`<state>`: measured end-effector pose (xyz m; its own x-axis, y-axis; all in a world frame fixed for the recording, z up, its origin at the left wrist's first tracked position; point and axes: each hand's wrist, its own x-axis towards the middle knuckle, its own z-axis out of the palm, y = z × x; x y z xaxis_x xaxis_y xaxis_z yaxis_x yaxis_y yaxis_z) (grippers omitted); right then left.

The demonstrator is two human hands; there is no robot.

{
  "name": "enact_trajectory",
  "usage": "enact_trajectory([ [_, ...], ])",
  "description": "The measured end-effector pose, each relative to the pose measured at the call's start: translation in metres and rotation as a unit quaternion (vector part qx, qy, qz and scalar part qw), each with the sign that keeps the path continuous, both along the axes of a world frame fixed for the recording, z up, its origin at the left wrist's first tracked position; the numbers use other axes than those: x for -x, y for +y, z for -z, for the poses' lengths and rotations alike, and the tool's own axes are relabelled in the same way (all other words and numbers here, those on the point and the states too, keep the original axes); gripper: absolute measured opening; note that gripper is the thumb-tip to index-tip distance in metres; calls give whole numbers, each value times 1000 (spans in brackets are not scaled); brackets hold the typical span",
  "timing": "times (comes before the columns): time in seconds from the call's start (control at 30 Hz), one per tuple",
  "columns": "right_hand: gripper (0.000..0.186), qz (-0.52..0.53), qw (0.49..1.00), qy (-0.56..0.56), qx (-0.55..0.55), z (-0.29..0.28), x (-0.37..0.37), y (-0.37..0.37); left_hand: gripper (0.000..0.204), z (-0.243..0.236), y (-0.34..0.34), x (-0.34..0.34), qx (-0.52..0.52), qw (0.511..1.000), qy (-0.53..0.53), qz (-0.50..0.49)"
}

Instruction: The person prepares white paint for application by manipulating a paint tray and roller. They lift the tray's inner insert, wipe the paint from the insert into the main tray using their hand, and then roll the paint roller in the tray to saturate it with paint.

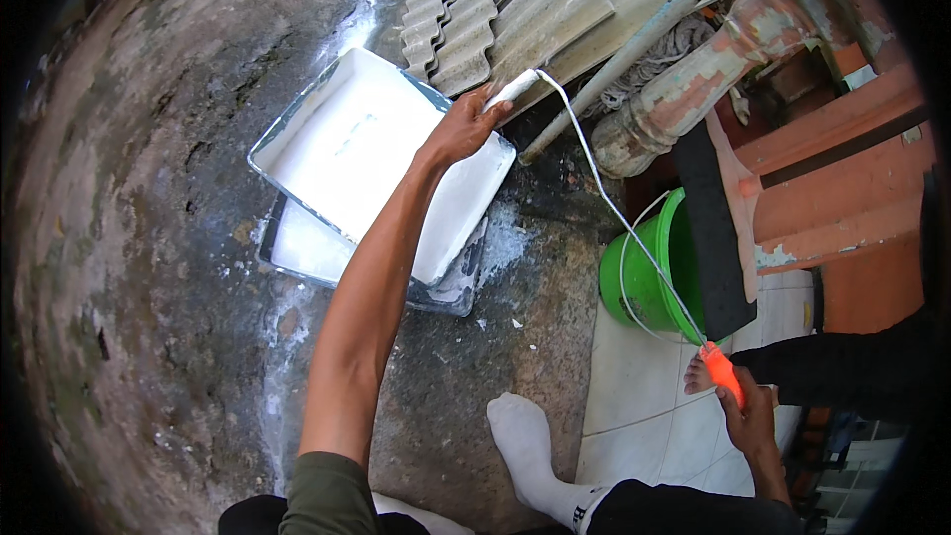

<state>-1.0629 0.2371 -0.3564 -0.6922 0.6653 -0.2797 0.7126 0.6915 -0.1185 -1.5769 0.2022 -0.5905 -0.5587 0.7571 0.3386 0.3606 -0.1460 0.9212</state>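
A paint roller is stretched across the view, with an orange handle (722, 374), a long bent white rod and a white roller sleeve (513, 89). My left hand (462, 129) is closed around the near end of the roller sleeve. Lower right, my right hand (750, 421) grips the orange handle. Beneath my left forearm lies a wide paint tray (260, 151) coated in white paint, resting tilted on a second tray (464, 302). Part of the lower tray is hidden by the upper one.
Right of the trays stands a green bucket (634, 272) on pale tiles (629, 367). Corrugated roofing sheets (555, 15) and a long pole (634, 50) lie at the back. Another person's bare foot (697, 374) is near my right hand. White paint splashes mark the dark ground (178, 267).
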Motion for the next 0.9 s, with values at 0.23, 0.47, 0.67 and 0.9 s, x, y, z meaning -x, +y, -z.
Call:
enact_trajectory([
  [0.23,29,5,999,47,2,12,1,3,48,-17,4,13,185,978,-22,-89],
  [0.47,30,12,999,-29,-10,6,-4,5,57,-15,7,12,19,999,-10,25],
  [0.67,30,23,996,-4,92,26,-4,1,76,-22,1,18,175,978,-33,-112],
  [0.9,27,143,860,44,488,90,16,-16,48,-32,-26,26,8,950,-271,157],
])
